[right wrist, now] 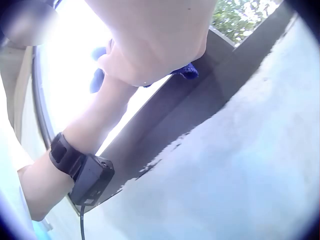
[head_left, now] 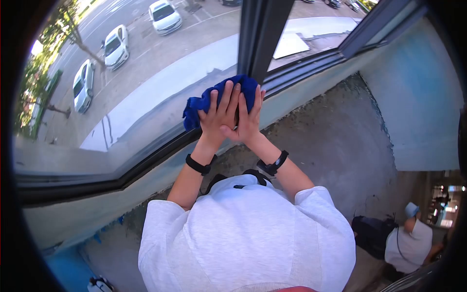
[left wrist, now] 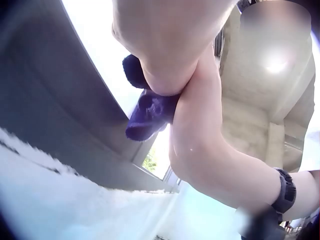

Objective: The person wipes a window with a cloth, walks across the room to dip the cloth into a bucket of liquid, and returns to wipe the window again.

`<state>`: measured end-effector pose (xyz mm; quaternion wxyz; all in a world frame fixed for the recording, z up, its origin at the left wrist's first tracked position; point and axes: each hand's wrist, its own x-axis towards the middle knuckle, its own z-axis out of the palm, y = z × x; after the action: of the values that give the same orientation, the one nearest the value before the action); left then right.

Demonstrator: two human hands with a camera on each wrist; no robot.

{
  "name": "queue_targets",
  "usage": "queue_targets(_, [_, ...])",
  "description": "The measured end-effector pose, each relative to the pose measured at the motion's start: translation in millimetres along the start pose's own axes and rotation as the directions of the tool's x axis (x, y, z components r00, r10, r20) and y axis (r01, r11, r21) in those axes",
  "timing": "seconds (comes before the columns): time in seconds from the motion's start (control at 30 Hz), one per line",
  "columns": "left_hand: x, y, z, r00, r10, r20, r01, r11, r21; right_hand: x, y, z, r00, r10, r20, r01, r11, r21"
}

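A crumpled blue cloth point(head_left: 193, 108) lies against the window glass point(head_left: 160, 97), by the foot of the dark upright frame bar point(head_left: 254, 44). My left hand point(head_left: 218, 118) presses flat on the cloth, its fingers straight and spread. Beside it, my right hand point(head_left: 249, 119) rests on the cloth's right part with fingers extended, its thumb lying over the left hand. In the left wrist view, folds of the cloth point(left wrist: 150, 114) stick out below the left hand point(left wrist: 160, 42). A corner of cloth point(right wrist: 188, 71) shows past the right hand point(right wrist: 155, 42) in the right wrist view.
The dark lower window frame point(head_left: 126, 176) runs along a pale blue, worn sill point(head_left: 92, 207). A second window section point(head_left: 311, 36) is at the right. Outside stand parked cars point(head_left: 116, 47). Behind on the right is another person point(head_left: 410, 241) beside a dark bag point(head_left: 373, 234).
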<state>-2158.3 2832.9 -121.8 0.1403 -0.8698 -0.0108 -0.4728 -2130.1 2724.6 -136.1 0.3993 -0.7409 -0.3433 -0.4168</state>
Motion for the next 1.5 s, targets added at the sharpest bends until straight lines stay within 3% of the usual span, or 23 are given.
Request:
queue_targets(0.1, [-1, 20, 11, 0.997, 0.059, 0.058, -0.058, 0.998, -0.027, -12, 39, -38, 0.995, 0.076, 0.064, -0.077, 0.997, 0.027])
queue_targets(0.17, [-4, 17, 7, 0.994, 0.101, 0.049, -0.095, 0.989, -0.113, -2, 43, -43, 0.912, 0.391, -0.121, -0.309, 0.852, 0.422])
queue_targets(0.3, [-22, -12, -6, 0.979, 0.177, 0.103, -0.177, 0.984, -0.002, 35, 61, -25, 0.914, 0.403, -0.048, -0.352, 0.845, 0.402])
queue_targets(0.37, [-35, -33, -16, 0.982, 0.163, 0.097, -0.167, 0.985, 0.031, 47, 49, -1, 0.826, 0.542, 0.153, -0.483, 0.543, 0.687])
queue_targets(0.4, [-43, -46, -21, 0.984, 0.15, 0.097, -0.155, 0.987, 0.046, 39, 55, 17, 0.792, 0.608, 0.053, -0.515, 0.62, 0.592])
queue_targets(0.5, [-79, -91, -33, 0.988, 0.091, 0.124, -0.109, 0.984, 0.142, 39, 55, 23, 0.767, 0.641, 0.004, -0.531, 0.631, 0.566])
queue_targets(0.53, [-93, -106, -36, 0.99, 0.064, 0.122, -0.083, 0.984, 0.159, 44, 58, 25, 0.797, 0.596, -0.101, -0.458, 0.704, 0.542])
queue_targets(0.63, [-125, -152, -53, 0.993, -0.039, 0.109, 0.019, 0.983, 0.182, 43, 62, 29, 0.777, 0.61, -0.157, -0.441, 0.705, 0.555])
queue_targets(0.73, [-111, -182, -80, 0.997, -0.068, 0.037, 0.06, 0.979, 0.196, 48, 62, 23, 0.765, 0.621, -0.168, -0.452, 0.704, 0.548])
queue_targets(0.8, [-98, -192, -96, 0.987, -0.144, -0.077, 0.156, 0.972, 0.177, 49, 69, 23, 0.77, 0.603, -0.207, -0.422, 0.726, 0.543])
queue_targets(0.87, [-84, -196, -110, 0.986, -0.136, -0.096, 0.151, 0.971, 0.183, 49, 81, 22, 0.783, 0.566, -0.26, -0.383, 0.767, 0.515])
queue_targets(0.97, [-67, -200, -133, 0.988, -0.114, -0.099, 0.133, 0.968, 0.212, 45, 105, 14, 0.811, 0.548, -0.205, -0.397, 0.774, 0.494])
queue_targets(1.03, [-64, -204, -143, 0.964, -0.199, -0.175, 0.217, 0.972, 0.092, 47, 126, 10, 0.816, 0.515, -0.263, -0.353, 0.804, 0.479])
queue_targets(1.17, [-56, -205, -167, 0.903, -0.311, -0.297, 0.331, 0.943, 0.018, 52, 171, -12, 0.805, 0.492, -0.332, -0.388, 0.859, 0.333])
queue_targets(1.23, [-49, -201, -168, 0.858, -0.38, -0.347, 0.374, 0.923, -0.086, 59, 193, -26, 0.768, 0.553, -0.323, -0.462, 0.828, 0.318])
queue_targets(1.3, [-50, -195, -165, 0.844, -0.453, -0.287, 0.419, 0.891, -0.174, 63, 217, -38, 0.693, 0.616, -0.374, -0.608, 0.779, 0.155])
queue_targets(1.37, [-58, -192, -158, 0.862, -0.471, -0.189, 0.409, 0.865, -0.29, 74, 214, -40, 0.584, 0.621, -0.523, -0.705, 0.707, 0.052])
queue_targets(1.43, [-54, -185, -156, 0.877, -0.443, -0.184, 0.381, 0.876, -0.295, 77, 200, -55, 0.659, 0.516, -0.547, -0.627, 0.778, -0.022])
queue_targets(1.5, [-57, -178, -147, 0.934, -0.35, -0.075, 0.317, 0.905, -0.282, 81, 147, -58, 0.749, 0.411, -0.52, -0.531, 0.841, -0.1])
